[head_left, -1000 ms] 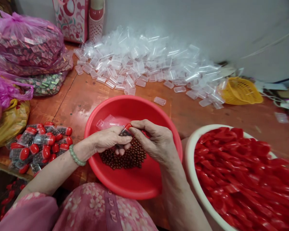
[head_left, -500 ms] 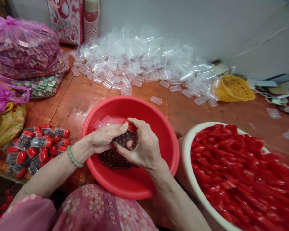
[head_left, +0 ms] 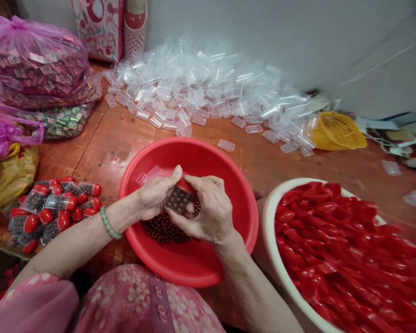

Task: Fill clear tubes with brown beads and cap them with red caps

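A small clear plastic container (head_left: 179, 200) with a red cap (head_left: 186, 185), packed with dark brown round beads, is held over a red basin (head_left: 225, 263). My right hand (head_left: 213, 210) grips it between thumb and fingers from the right side. On its left, my left hand (head_left: 156, 196) cups it, thumb raised near the cap and fingertips hidden behind it. Below both hands lie many loose brown beads (head_left: 164, 231) in the basin. Clear empty tubes (head_left: 150, 175) rest inside the basin's back left.
Filled red-capped containers (head_left: 57, 208) are heaped at left. A pile of clear tubes (head_left: 197, 97) lies along the wall. To the right, a white tub (head_left: 272, 231) brims with red plastic pieces (head_left: 343, 249). Pink bags (head_left: 38, 64) stand back left; a yellow basket (head_left: 339, 132) sits back right.
My left thumb has lifted off the red cap and points upward, showing more of the container's bead-filled side. Both hands stay over the basin. The view has shifted slightly.
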Motion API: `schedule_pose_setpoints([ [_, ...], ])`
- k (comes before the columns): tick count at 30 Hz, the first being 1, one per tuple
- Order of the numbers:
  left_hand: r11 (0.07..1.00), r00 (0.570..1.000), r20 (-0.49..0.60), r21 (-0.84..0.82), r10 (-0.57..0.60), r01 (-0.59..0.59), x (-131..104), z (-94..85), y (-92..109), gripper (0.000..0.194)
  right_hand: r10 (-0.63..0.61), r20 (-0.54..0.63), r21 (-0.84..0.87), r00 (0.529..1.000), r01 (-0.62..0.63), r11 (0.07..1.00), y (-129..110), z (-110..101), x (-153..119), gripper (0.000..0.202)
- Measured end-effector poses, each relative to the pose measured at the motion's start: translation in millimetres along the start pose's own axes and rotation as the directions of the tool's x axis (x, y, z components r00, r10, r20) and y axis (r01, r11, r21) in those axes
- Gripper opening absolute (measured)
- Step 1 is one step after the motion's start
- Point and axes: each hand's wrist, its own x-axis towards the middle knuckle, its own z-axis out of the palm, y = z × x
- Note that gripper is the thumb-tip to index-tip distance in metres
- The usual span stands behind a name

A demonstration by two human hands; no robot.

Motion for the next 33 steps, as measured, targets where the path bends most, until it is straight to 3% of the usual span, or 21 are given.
schedule_pose_setpoints([
  [3,1.0,0.999,-0.047,0.028,0.0,0.002,-2.0,1.6,4.7,0.07,0.119,-0.088,0.008,0.989,-0.119,0.993,9.3,-3.7,-0.3,0.06],
  [6,0.999,0.984,-0.175,0.027,0.041,-0.037,-4.7,3.2,12.1,0.068,0.278,-0.307,-0.008,0.91,-0.295,0.956,17.7,-4.2,-0.5,0.066],
  [7,0.997,0.969,-0.233,0.019,0.078,-0.076,-5.4,3.3,14.1,0.066,0.244,-0.296,-0.019,0.924,-0.261,0.965,18.8,-3.1,-0.5,0.067],
  [10,0.985,0.922,-0.351,-0.002,0.163,-0.174,-6.1,2.4,17.0,0.06,0.079,-0.108,-0.004,0.991,-0.08,0.997,17.1,2.2,-0.1,0.071],
  [12,0.985,0.921,-0.356,-0.004,0.159,-0.172,-5.8,1.0,16.5,0.058,0.126,-0.108,0.005,0.986,-0.127,0.992,14.7,5.1,0.7,0.073],
  [14,0.988,0.935,-0.322,0.004,0.15,-0.157,-5.3,-0.2,15.1,0.058,0.145,-0.092,-0.002,0.985,-0.146,0.989,13.4,6.5,1.9,0.071],
  [17,0.991,0.964,-0.229,0.013,0.132,-0.133,-4.9,-0.2,14.2,0.062,0.023,0.02,0.012,1.0,-0.023,1.0,12.7,7.0,3.7,0.066],
  [20,0.999,0.993,-0.114,0.01,0.044,-0.043,-4.9,2.9,15.2,0.07,0.022,0.012,0.034,1.0,-0.022,0.999,12.0,7.1,4.9,0.065],
  [23,1.0,0.997,-0.079,0.012,0.011,-0.01,-3.7,7.9,15.3,0.072,-0.004,0.023,0.067,1.0,0.002,0.998,10.8,7.7,5.2,0.064],
  [27,0.998,0.985,-0.165,-0.02,0.058,-0.063,1.1,16.1,10.0,0.061,0.018,0.021,0.049,1.0,-0.019,0.999,7.7,8.7,4.4,0.063],
  [33,0.966,0.905,-0.373,-0.069,0.205,-0.247,5.3,32.3,0.6,0.037,0.05,-0.011,0.061,0.999,-0.049,0.997,2.6,9.2,1.7,0.061],
])
